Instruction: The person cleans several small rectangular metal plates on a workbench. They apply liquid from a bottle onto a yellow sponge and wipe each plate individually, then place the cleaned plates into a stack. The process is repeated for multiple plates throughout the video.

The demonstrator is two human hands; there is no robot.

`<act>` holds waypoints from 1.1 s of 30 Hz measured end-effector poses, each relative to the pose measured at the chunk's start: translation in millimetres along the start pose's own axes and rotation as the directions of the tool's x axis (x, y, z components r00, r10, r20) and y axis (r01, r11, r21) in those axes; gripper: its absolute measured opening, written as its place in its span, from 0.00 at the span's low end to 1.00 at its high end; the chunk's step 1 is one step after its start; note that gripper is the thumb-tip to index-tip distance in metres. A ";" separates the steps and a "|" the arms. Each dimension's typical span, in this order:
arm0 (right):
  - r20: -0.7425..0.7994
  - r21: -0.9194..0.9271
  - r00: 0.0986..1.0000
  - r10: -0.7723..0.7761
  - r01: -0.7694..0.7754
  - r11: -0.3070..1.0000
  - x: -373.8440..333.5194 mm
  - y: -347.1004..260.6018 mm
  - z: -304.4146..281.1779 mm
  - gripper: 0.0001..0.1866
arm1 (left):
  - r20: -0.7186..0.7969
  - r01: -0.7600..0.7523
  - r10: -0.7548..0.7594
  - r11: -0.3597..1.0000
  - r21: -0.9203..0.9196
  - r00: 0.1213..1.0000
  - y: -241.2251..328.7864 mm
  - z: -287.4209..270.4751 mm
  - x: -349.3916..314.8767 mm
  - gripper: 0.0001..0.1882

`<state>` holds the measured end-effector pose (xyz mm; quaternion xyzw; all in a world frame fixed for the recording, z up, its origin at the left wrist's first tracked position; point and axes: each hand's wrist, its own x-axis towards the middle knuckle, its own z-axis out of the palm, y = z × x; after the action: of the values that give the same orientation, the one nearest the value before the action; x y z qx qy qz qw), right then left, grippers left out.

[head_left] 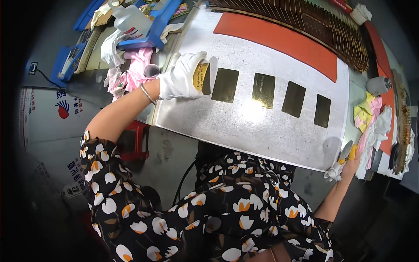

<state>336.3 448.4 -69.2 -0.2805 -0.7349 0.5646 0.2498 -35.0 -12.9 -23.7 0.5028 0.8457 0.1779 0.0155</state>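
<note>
Floral-print lap fills the lower frame; both gloved hands work at the grey surface above it.

Left hand, left of centre, is closed on a gold plate, first of a row running right: the next brass plate lies just beside it. Right hand, at the lower right edge, grips a yellow-handled tool, well apart.

5 brass plates, 1 white sheet, 2 gloved hands.

A grey concrete floor is being seen beneath the surface, with a red stool and a black cable standing out.
</note>
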 end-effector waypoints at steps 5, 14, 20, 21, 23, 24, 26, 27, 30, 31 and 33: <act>0.041 0.100 0.999 0.000 -0.004 0.995 0.0 6.1 -5.3 0.09 | 0.117 0.024 -0.060 0.958 0.287 0.991 47.4 -24.4 9.4 0.39; -0.019 0.080 0.999 0.026 -0.025 0.997 2.9 13.3 -9.4 0.10 | -0.186 -0.114 0.113 0.993 0.002 0.976 28.3 -25.6 1.0 0.34; -0.024 0.041 0.996 0.080 -0.079 0.996 4.8 10.0 -9.8 0.10 | -0.099 -0.031 0.007 0.969 -0.246 0.995 6.0 -17.9 -35.9 0.41; -0.121 0.002 0.992 0.027 -0.027 1.000 2.4 8.9 -0.6 0.09 | -0.068 -0.017 -0.001 0.967 -0.254 0.998 5.8 -22.1 -38.3 0.41; -0.056 0.044 0.998 0.040 -0.038 0.998 3.0 2.3 -0.3 0.09 | -0.043 -0.021 0.013 0.979 -0.205 0.999 -5.6 -18.3 -45.7 0.41; -0.023 0.065 0.999 0.047 -0.045 0.997 3.1 2.2 -0.1 0.09 | -0.029 -0.024 0.019 0.983 -0.181 0.999 -10.5 -17.7 -49.7 0.41; -0.009 0.078 0.998 0.063 -0.062 0.995 2.9 1.2 -2.3 0.09 | 0.019 -0.027 0.029 0.997 -0.075 0.999 -10.9 -17.5 -51.2 0.44; -0.039 0.068 0.998 0.058 -0.055 0.996 2.8 2.1 0.1 0.09 | 0.030 -0.044 0.045 0.998 -0.053 0.999 -12.7 -21.4 -48.1 0.45; 0.012 0.058 0.998 0.060 -0.061 0.997 6.9 5.3 -7.7 0.10 | 0.061 0.113 -0.096 0.893 -0.436 0.994 -15.5 -32.8 -40.1 0.43; 0.051 0.058 0.997 0.064 -0.067 0.996 7.5 6.2 -11.5 0.10 | 0.085 0.101 -0.066 0.851 -0.515 0.994 -16.3 -34.2 -34.3 0.40; 0.036 0.028 0.998 0.059 -0.060 0.998 7.8 7.8 -12.1 0.10 | 0.115 0.063 0.008 0.797 -0.601 0.993 -7.2 -34.7 -21.5 0.31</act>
<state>340.1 463.7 -73.5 -0.2885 -0.7222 0.5873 0.2243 -37.6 -44.4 3.2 0.4685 0.7501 0.4092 0.2245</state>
